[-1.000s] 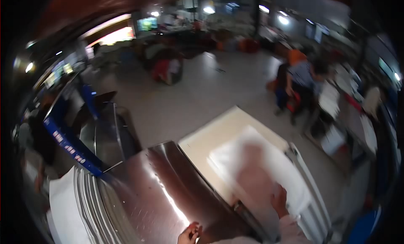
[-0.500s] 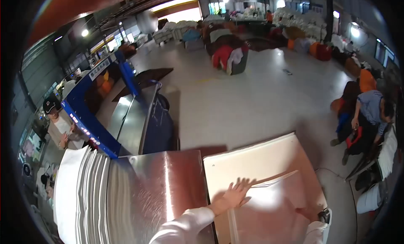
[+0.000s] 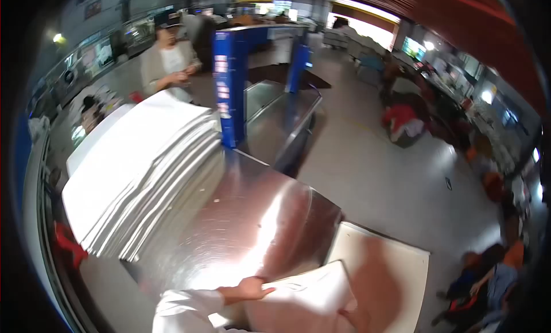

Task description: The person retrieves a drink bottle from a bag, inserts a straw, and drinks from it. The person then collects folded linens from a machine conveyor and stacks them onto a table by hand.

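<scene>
My left hand (image 3: 251,288) is closed on the left edge of a folded white cloth (image 3: 307,296), thumb on top. At the cloth's right side is my right hand (image 3: 357,318), dim in shadow and blurred, its fingers curled around that edge. The cloth lies across the near end of a steel table (image 3: 229,218) and a pale board (image 3: 396,275); whether it is lifted clear of them I cannot tell. To the left, a tall stack of folded white cloths (image 3: 132,155) rests on the steel table.
Beyond the table stands a blue frame (image 3: 229,92) over a metal bed (image 3: 270,112). A person in a cap (image 3: 172,60) stands behind the stack. Another person (image 3: 499,287) bends at the far right. A cart with red cloth (image 3: 402,121) is on the floor.
My view has swung left toward the stack. My left hand, spread on the board before, now grips the folded cloth, which has shifted left toward the steel table. My right hand has come onto its right edge.
</scene>
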### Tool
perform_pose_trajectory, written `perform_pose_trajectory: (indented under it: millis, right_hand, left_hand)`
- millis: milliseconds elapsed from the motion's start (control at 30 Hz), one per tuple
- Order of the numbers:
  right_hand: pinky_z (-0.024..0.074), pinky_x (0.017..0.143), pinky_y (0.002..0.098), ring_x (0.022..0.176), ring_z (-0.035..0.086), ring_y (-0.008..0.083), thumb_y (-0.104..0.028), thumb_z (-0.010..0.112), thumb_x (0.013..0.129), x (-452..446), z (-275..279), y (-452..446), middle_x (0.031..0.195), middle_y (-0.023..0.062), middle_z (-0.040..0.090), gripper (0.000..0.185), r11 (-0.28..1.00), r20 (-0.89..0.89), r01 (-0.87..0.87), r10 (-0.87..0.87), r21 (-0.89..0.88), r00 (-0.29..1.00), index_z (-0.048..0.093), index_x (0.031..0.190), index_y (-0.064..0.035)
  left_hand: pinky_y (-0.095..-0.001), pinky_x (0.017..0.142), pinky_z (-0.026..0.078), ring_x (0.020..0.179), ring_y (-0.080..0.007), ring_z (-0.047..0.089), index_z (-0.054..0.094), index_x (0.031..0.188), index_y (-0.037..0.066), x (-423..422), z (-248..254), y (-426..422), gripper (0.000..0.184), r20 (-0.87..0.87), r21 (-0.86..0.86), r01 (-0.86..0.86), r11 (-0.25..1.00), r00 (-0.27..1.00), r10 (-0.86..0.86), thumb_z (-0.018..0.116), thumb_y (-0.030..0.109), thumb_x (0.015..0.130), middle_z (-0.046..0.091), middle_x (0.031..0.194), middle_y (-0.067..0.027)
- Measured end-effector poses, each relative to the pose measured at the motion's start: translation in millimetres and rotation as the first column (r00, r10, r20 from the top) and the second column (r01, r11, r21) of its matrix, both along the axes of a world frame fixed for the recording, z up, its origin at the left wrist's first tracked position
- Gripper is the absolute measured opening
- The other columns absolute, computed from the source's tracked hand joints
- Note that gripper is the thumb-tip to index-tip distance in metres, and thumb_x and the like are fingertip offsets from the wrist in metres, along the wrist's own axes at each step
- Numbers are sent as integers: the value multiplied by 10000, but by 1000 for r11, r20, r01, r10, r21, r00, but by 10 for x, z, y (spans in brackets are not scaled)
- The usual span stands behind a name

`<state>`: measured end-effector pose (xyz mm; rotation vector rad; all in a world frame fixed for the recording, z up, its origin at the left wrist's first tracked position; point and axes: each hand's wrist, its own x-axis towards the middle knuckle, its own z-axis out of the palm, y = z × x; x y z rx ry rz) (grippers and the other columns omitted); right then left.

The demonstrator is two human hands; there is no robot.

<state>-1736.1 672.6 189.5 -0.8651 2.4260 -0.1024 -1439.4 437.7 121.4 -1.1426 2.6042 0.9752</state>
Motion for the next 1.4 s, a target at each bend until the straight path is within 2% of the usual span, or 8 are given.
perform_pose_trajectory:
  millis: [233,267,500,667,733,1000,1300,1400]
  right_hand:
    - [436,841,419,962,570,370,-553,706,628,1703,335,-1964,1014,191,611,771,758,-43,-639,640,-130,767,517,1166,-35]
    - [455,799,404,900,593,347,-507,719,621,1922,106,-2164,987,181,617,700,499,-241,-705,703,-504,670,558,1126,-51]
    - [427,740,371,752,580,298,-601,696,522,3935,58,-3475,753,124,609,678,280,-187,-953,936,-113,298,623,850,-11]
    - [348,920,462,1115,440,318,-491,642,698,4651,-173,-3277,1126,170,515,607,138,-442,-893,830,-428,340,563,1092,-36]
    - [311,960,481,1174,392,335,-428,607,745,4844,-246,-2805,1242,200,430,584,327,-508,-843,685,-427,523,504,1193,-68]
    - [184,980,625,1265,261,443,-296,505,825,4458,-398,-898,1359,273,294,561,901,-571,-270,30,-340,821,371,1322,-71]
    - [287,968,506,1228,297,415,-220,460,864,4124,-679,-401,1365,261,263,477,889,-487,-15,-236,-457,841,375,1295,-33]
    - [313,937,494,1174,349,406,-195,463,858,4132,-634,-410,1323,253,310,461,875,-448,43,-289,-483,846,377,1280,-30]
  left_hand:
    - [-455,781,465,868,-397,596,618,981,-43,2605,117,983,557,-38,-44,-772,634,635,771,380,448,865,622,886,-255]
    - [-439,781,469,853,-385,601,621,975,-26,2828,54,1052,453,129,30,-813,581,580,804,430,370,866,623,885,-247]
    - [-424,724,481,806,-373,607,625,945,1,3640,91,1016,360,-217,332,-350,876,875,432,493,324,854,629,855,-219]
    - [-420,638,475,724,-351,602,605,858,13,4017,594,633,186,-443,284,-375,883,765,468,559,191,832,614,771,-190]
    - [-424,614,444,639,-331,544,589,882,30,4135,487,128,149,-628,-165,-618,768,666,401,602,149,794,554,701,-136]
    - [-454,761,399,866,-368,492,489,1080,-10,4101,27,157,415,-615,-186,-492,851,734,290,650,144,729,521,923,-195]
    - [-470,723,424,865,-387,551,558,922,2,3671,295,561,294,-615,-140,-346,928,765,193,652,226,757,573,922,-211]
    - [-456,612,416,727,-429,520,503,792,-7,3292,1436,516,229,-673,85,-70,994,731,109,621,190,789,532,731,-235]
